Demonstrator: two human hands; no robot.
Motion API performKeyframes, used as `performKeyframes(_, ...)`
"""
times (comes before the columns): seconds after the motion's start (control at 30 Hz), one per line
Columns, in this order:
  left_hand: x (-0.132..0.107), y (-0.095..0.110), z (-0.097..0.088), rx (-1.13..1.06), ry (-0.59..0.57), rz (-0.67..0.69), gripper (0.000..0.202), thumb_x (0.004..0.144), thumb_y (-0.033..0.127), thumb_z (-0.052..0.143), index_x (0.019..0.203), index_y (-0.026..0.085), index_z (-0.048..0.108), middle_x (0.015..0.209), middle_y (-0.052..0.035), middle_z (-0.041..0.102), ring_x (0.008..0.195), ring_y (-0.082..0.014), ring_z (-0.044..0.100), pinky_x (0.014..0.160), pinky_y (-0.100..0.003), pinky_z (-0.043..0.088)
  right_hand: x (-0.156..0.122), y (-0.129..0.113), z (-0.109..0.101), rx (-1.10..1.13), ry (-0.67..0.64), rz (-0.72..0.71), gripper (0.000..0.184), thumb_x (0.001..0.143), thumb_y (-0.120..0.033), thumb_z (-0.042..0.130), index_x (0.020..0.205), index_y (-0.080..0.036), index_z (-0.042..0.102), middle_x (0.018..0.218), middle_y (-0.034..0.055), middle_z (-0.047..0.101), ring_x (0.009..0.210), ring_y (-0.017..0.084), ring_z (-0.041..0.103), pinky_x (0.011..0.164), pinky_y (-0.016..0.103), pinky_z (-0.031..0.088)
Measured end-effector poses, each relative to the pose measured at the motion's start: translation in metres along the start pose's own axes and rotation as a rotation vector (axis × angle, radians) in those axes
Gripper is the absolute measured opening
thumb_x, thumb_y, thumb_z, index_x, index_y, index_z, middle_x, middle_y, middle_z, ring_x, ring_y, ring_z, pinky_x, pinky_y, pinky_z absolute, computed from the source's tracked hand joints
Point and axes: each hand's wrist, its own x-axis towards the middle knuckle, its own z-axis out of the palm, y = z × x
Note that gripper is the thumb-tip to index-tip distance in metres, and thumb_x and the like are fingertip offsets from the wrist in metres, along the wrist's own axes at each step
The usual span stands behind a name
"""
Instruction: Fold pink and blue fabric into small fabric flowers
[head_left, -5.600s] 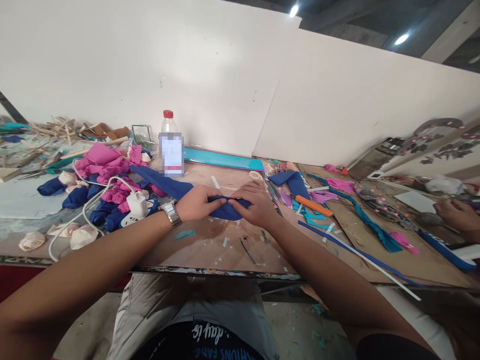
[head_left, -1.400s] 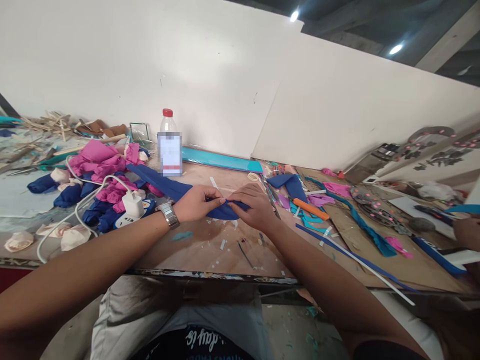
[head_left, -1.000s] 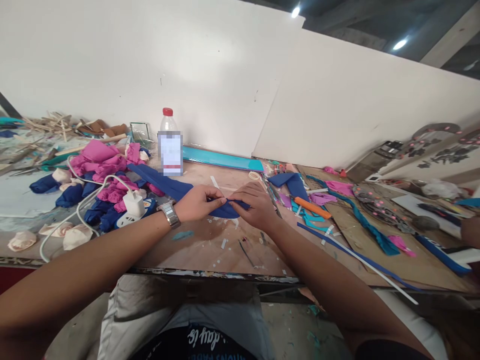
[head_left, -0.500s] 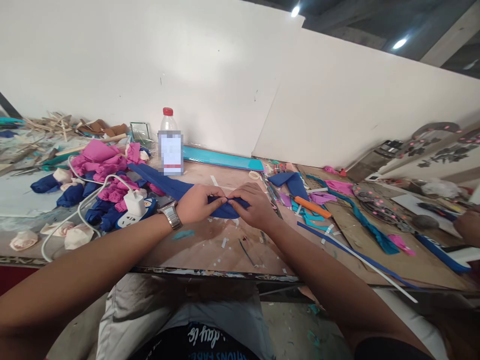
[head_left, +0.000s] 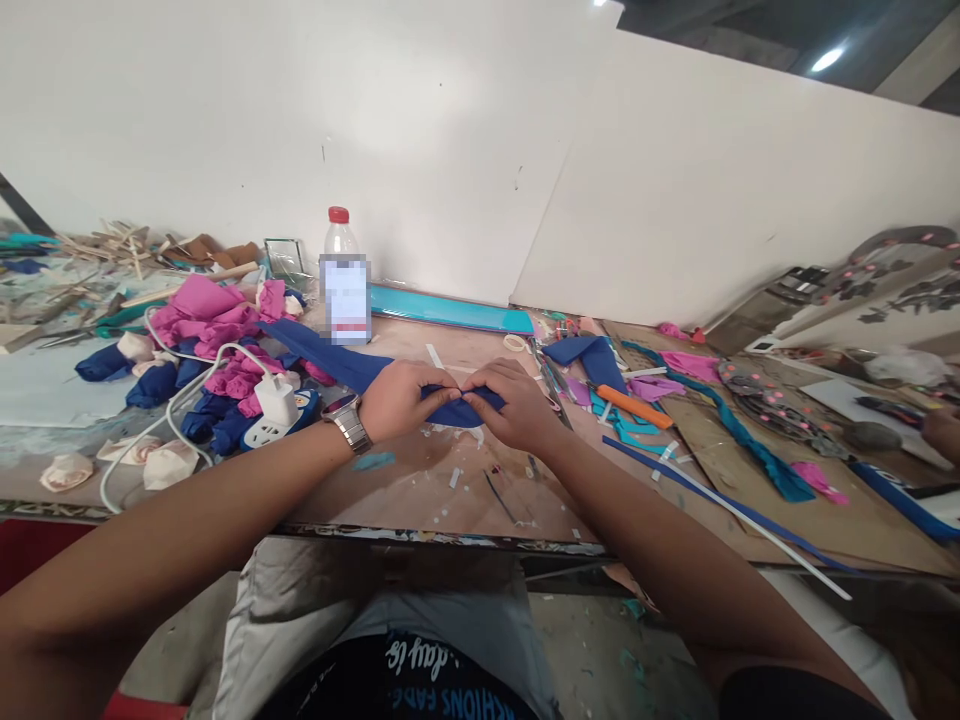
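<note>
Blue fabric strip (head_left: pixel 341 365): lies on the tabletop (head_left: pixel 420 480) at centre frame. Its long tail runs up-left towards the bottle, and its near end is bunched between both hands.
Left hand (head_left: pixel 405 397): fingers curled, thumb and fingertips pinching the folded end of the strip. A metal wristwatch (head_left: pixel 349 425) sits on the wrist.
Right hand (head_left: pixel 510 405): fingers bent, also pinching the strip. Its fingertips touch those of the left hand.
Bottle (head_left: pixel 343 285): upright with a red cap, behind the hands at upper centre-left.
Pink fabric pile (head_left: pixel 210 315): left of the bottle, mixed with dark blue pieces.
White charger (head_left: pixel 276 400): plugged into a power strip, just left of the wristwatch.
Orange-handled tool (head_left: pixel 626 405): right of the hands, among teal scraps.
Other person's hand (head_left: pixel 943 430): at the far right edge, well apart. Whether it grips anything cannot be made out.
</note>
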Motion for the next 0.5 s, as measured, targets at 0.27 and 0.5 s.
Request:
performKeyframes(0.27,0.0002,0.0003,0.0009,-0.008,0.03,-0.002,0.028,0.099,0.04,0.059,0.095,0.021,0.079,0.091,-0.0046,0.08,0.083,-0.0186,0.07,0.077,-0.028,0.045,0.0008,-0.0006,0.0003,0.068,0.023,0.015,0.017,0.1,-0.037,0.059,0.099,-0.022,0.068,0.096,0.0072,0.074,0.093,0.024,0.065,0.089,0.042,0.048)
performKeyframes(0.5,0.0,-0.003,0.0019,-0.025,0.037,0.012,0.029,0.098,0.043,0.061,0.094,0.021,0.08,0.09,-0.0052,0.08,0.082,-0.0188,0.07,0.077,-0.028,0.046,0.0013,-0.0008,0.001,0.084,0.019,0.019,0.019,0.102,-0.037,0.055,0.098,-0.022,0.067,0.094,0.0079,0.073,0.092,0.025,0.064,0.087,0.042,0.048)
